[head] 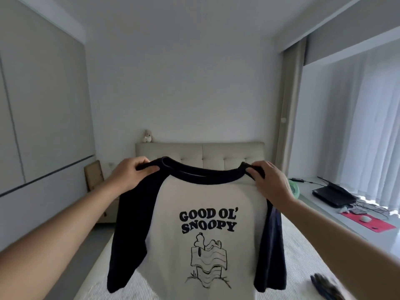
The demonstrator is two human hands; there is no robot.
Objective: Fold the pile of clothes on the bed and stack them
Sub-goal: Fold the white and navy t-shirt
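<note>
A white T-shirt (207, 198) with dark navy sleeves and collar hangs spread out in the air above the bed (303, 252), its printed front facing me. My left hand (132, 174) pinches its left shoulder beside the collar. My right hand (268, 180) pinches the right shoulder at the same height. The shirt's lower hem runs out of the bottom of the view. A dark garment (324, 286) lies on the bed at the lower right, only partly in view.
A beige padded headboard (216, 152) stands behind the shirt, with a small teddy bear (147, 136) on top. A window ledge on the right holds a laptop (333, 191), a red mat (368, 221) and cables. Wardrobe doors (43, 126) line the left wall.
</note>
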